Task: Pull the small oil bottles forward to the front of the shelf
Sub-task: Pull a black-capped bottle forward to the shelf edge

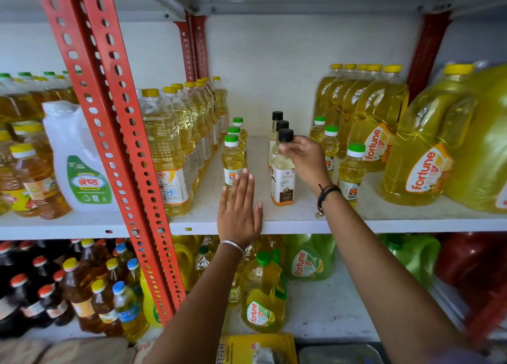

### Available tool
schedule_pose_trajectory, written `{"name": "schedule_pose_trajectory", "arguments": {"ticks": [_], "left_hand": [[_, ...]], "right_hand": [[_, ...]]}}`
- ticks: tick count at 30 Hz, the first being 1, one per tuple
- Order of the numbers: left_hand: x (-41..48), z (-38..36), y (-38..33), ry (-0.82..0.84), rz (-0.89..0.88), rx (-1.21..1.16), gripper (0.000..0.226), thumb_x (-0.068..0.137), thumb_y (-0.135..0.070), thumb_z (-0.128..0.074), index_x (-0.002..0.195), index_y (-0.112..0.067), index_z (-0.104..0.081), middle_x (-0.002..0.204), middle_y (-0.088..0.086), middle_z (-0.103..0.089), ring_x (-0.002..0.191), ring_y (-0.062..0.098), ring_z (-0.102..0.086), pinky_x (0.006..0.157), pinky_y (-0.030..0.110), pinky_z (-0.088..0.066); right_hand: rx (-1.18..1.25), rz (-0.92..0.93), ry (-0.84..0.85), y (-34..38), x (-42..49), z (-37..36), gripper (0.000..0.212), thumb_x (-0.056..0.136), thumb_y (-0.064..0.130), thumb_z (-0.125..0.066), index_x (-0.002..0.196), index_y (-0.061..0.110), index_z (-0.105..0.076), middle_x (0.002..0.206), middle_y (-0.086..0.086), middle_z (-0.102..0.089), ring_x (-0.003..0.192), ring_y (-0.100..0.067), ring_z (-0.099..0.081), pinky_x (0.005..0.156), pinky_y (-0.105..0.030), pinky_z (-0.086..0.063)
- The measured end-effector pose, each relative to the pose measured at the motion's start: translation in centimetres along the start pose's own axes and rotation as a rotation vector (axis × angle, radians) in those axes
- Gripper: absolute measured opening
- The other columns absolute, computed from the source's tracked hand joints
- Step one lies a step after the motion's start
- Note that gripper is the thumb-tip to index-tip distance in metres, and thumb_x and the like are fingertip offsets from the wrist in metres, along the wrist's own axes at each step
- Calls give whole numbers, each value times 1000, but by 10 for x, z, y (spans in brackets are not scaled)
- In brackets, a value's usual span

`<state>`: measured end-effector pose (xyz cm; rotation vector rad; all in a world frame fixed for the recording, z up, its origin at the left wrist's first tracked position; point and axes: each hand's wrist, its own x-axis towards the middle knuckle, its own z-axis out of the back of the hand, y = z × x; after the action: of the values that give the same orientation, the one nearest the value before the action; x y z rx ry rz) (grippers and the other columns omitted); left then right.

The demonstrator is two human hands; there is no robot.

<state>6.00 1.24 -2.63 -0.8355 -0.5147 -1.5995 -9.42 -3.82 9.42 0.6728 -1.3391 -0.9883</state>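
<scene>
On the middle shelf (301, 221): three short rows of small oil bottles stand between tall bottles on the left and big jugs on the right.

Right hand (304, 158): fingers pinched closed around the neck of the front black-capped bottle (284, 177), just under its cap; the bottle stands upright, its base on the shelf and near the front edge, though not quite at it.

Left hand (238, 207): open and flat, fingers together, holding nothing; the palm rests at the shelf's front lip and the fingertips (242, 177) lie against, or just before, the front green-capped bottle of the left row (232, 160). I cannot tell whether they touch.

Black-capped row: two more bottles (277, 127) stand behind the gripped one, further back.

Left green-capped row: three bottles in file, the front one set back a little from the edge, the others (238, 126) deeper in.

Right green-capped row: the front bottle (352, 169) looks well forward; the two behind it (330, 144) remain further back.

Done, as I judge it: the lead bottles of the middle and right rows are at or near the front.

Left to do: the rear bottles of all three rows need drawing up, and the left row looks hardly started.
</scene>
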Motion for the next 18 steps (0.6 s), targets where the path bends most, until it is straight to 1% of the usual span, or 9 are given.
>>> {"name": "schedule_pose_trajectory", "arguments": {"ticks": [3,5,9,10,15,18], "left_hand": [[0,0,-1,0,4,0,62,95,-36,-27,150,-7,-20,158,8,-16,146,18,-8,119,38,0],[0,0,-1,2,2,2,62,95,-36,-27,150,-7,-19,158,8,-16,146,18,-9,119,38,0],[1,0,0,7,0,7,63,95,-36,-27,150,-9,-15,158,8,-15,147,18,-8,119,38,1],[1,0,0,9,1,6,63,95,-35,-27,150,-9,-15,158,8,-16,146,19,-8,119,38,1],[1,1,-1,15,1,3,62,95,-35,-27,150,-8,-18,158,9,-17,146,20,-11,119,38,1],[1,1,-1,18,3,7,62,95,-35,-27,150,-7,-18,158,8,-16,146,19,-10,118,37,2]], "right_hand": [[27,8,-40,2,-2,-1,26,77,12,-73,100,4,-64,99,-16,-71,85,-19,-67,79,-27,-54],[30,12,-51,1,-2,0,26,76,12,-74,99,5,-65,97,-14,-72,84,-18,-68,78,-25,-55],[32,24,-48,1,-4,1,27,75,12,-75,100,5,-68,97,-17,-73,88,-23,-70,83,-34,-56],[28,28,-48,2,-5,1,27,75,12,-74,99,5,-68,97,-17,-73,88,-23,-70,83,-35,-56],[8,42,-44,8,-13,6,25,76,13,-73,100,5,-69,97,-15,-73,85,-19,-70,81,-28,-55],[9,35,-42,12,-20,10,26,76,13,-73,101,5,-69,96,-11,-73,85,-18,-70,80,-24,-55]]}}
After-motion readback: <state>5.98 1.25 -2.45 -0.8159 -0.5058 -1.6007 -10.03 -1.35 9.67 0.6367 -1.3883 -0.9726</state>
